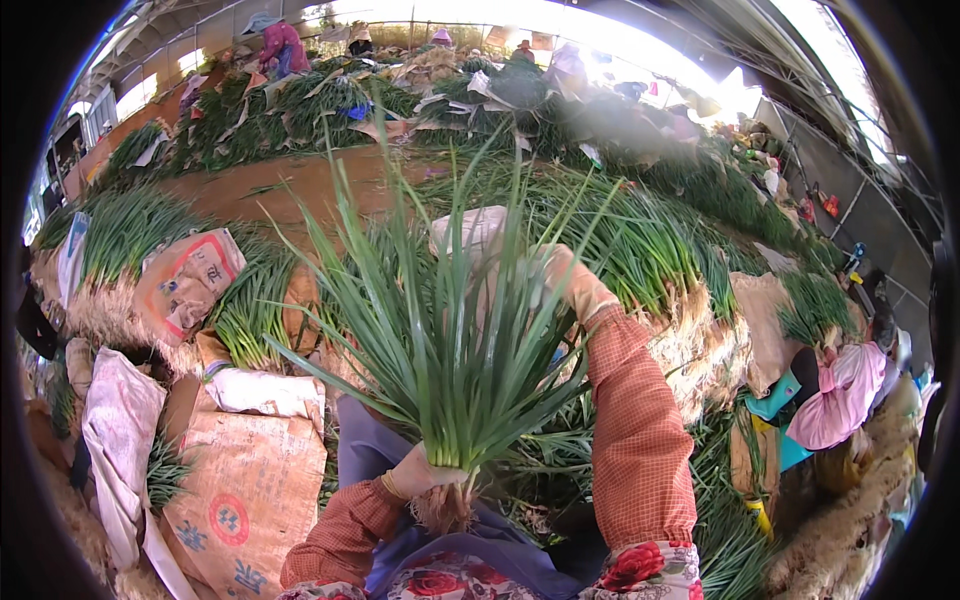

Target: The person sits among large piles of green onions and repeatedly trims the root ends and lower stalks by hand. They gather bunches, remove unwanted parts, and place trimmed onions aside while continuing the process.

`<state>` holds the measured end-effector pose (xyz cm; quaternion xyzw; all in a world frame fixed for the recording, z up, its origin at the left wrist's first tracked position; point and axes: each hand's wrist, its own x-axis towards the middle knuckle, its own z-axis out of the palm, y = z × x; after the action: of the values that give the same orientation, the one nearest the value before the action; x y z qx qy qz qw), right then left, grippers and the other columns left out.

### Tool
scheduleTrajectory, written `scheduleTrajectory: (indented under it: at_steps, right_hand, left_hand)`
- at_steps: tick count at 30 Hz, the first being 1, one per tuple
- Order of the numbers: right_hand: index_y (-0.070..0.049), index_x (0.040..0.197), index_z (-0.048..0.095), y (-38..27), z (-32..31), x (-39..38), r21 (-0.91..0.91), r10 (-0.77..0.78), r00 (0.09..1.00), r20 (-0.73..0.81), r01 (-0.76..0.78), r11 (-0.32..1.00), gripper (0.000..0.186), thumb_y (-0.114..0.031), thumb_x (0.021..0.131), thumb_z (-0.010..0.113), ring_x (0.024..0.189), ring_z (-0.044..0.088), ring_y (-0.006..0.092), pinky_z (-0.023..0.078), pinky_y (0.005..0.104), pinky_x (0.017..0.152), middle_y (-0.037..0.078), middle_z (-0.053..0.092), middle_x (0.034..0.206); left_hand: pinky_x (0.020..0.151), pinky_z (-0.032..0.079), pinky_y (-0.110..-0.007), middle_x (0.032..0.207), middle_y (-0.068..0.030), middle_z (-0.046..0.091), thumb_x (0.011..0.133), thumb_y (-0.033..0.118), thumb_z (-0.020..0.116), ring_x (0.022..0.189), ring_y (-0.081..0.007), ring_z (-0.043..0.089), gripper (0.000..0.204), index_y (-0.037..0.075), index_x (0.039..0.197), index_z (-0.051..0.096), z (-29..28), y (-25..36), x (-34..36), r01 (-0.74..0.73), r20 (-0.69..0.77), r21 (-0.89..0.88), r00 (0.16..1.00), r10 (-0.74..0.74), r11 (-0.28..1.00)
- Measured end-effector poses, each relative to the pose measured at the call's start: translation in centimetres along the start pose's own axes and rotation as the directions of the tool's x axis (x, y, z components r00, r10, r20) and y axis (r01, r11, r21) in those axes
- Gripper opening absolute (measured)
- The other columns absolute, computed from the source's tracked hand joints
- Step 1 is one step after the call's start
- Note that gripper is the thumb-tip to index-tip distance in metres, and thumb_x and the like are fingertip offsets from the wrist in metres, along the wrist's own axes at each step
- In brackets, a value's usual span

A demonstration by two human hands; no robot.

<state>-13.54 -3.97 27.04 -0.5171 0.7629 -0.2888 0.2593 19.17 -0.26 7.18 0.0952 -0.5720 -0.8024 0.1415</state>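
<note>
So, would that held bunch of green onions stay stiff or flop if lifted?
The bunch would probably hold firm near its base, since the stalks stand packed together at the left fingers. Its long leaves will likely sway or bend, as they splay loosely outward. The thin roots may trail, since they dangle below.

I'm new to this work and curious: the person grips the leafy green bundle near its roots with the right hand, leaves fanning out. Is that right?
Not quite: the head view shows the left hand gripping the leafy green bundle near its roots, leaves fanning out.
</note>
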Motion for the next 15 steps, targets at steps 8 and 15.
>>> scheduleTrajectory:
  at_steps: [8, 15]
  right_hand:
    - [0.002, 0.106, 0.063, 3.8, -8.7, -3.2, 0.445, -0.126, 0.807, -0.577, 0.44, 0.78, 0.026, -0.016, 0.097, 0.047, 0.068, 0.068, 0.0177, 0.057, 0.0257, 0.061, 0.015, 0.07, 0.098]
    - [0.001, 0.115, 0.06, 13.7, -8.9, -16.5, 0.319, 0.017, 0.405, -0.914, 0.694, 0.645, 0.032, -0.023, 0.097, 0.051, 0.098, 0.064, 0.0201, 0.053, 0.0308, 0.087, 0.019, 0.064, 0.117]
  left_hand:
    - [0.089, 0.054, -0.04, 0.11, -0.0148, 0.066, 0.075, -0.007, 0.065, 0.101, -0.0279, 0.066, 0.045, -0.002, 0.119, 0.057, -0.4, -0.5, 0.4, 0.079, 0.048, -0.164, 0.996, -0.072, 0.983]
    - [0.088, 0.055, -0.042, 0.114, -0.0185, 0.064, 0.072, 0.004, 0.069, 0.1, -0.0317, 0.066, 0.056, -0.004, 0.125, 0.053, -1.0, 0.7, -0.1, 0.074, -0.059, -0.286, 0.994, -0.094, 0.955]
